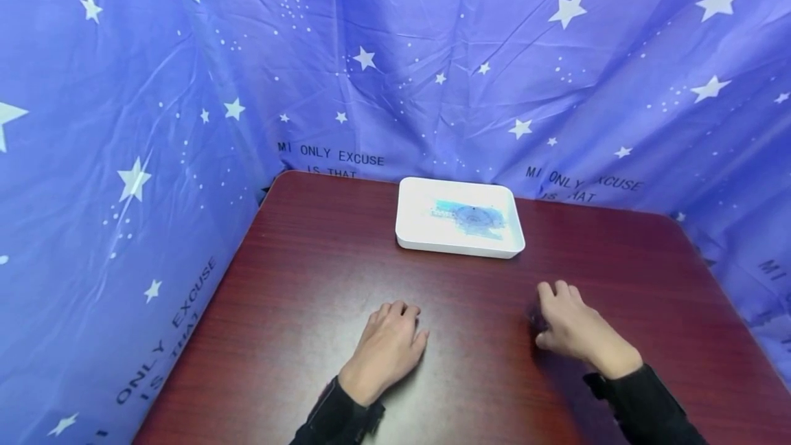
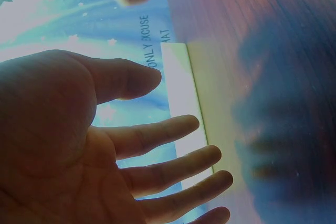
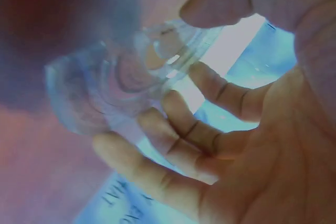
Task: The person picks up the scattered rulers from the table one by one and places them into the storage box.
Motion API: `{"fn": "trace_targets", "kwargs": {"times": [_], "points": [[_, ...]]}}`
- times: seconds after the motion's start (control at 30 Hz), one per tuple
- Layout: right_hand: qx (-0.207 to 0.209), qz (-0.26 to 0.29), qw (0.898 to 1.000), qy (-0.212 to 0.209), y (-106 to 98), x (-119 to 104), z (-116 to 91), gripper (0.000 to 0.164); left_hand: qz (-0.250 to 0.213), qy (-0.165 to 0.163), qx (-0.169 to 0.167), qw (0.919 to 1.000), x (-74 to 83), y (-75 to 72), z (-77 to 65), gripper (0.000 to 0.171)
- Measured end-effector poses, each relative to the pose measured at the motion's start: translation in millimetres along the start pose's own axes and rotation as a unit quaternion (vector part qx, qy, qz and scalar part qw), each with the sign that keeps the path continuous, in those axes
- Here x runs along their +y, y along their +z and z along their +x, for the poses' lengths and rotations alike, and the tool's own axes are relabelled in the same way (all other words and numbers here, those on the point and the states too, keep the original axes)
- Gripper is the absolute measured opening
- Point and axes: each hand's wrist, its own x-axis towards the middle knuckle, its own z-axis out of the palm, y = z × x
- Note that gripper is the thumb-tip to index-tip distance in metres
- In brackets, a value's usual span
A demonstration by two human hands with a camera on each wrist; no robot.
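Observation:
On the right side of the table, my right hand (image 1: 568, 325) bends its fingers and thumb around a clear cup (image 3: 123, 80). The cup is see-through with curved rims, lies between thumb and fingertips in the right wrist view, and looks blurred. From the head view only a faint dark patch of it shows beside the thumb. My left hand (image 1: 389, 342) is palm down over the near middle of the table, its fingers loosely spread. Nothing lies between the left fingers (image 2: 178, 166) in the left wrist view.
A white rectangular tray (image 1: 413, 225) with a bluish pattern on its floor stands near the back edge of the brown wooden table (image 1: 296, 280). Blue star-printed curtains (image 1: 402, 88) hang close behind the table and along its sides.

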Motion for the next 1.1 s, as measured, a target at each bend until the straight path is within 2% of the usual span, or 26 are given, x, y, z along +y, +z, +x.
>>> {"fn": "trace_targets", "kwargs": {"times": [0.13, 0.27, 0.43, 0.57, 0.83, 0.97, 1.1], "points": [[0.037, -0.011, 0.999, -0.033, -20.7, -1.2, 18.3, 0.066, -0.001, -0.001, 0.0, 1.0, -0.5, -0.1, -0.1, 0.041], [0.055, -0.022, 0.996, -0.059, -44.7, -3.1, 43.8, 0.064, 0.003, 0.003, 0.008, 1.0, -1.1, 0.0, -1.2, 0.04], [0.053, -0.024, 0.996, -0.069, -71.6, -8.5, 83.6, 0.063, 0.001, -0.001, 0.004, 1.0, -0.8, -0.3, -1.3, 0.041], [0.041, -0.005, 0.995, -0.086, -82.0, -11.2, 121.4, 0.062, 0.004, -0.003, 0.007, 1.0, -1.0, -0.2, -1.5, 0.04], [0.013, 0.052, 0.993, -0.102, -72.0, -7.9, 187.0, 0.064, 0.012, 0.003, 0.014, 0.9998, -1.6, -0.1, -1.3, 0.039], [-0.015, 0.048, 0.993, -0.109, -58.5, -3.3, 211.7, 0.059, 0.014, 0.002, 0.01, 0.9999, -1.3, 0.0, -0.7, 0.039], [-0.041, 0.033, 0.992, -0.117, -43.3, -0.7, 227.5, 0.055, 0.011, -0.003, 0.003, 0.9999, -0.9, -0.3, -0.2, 0.039]]}}
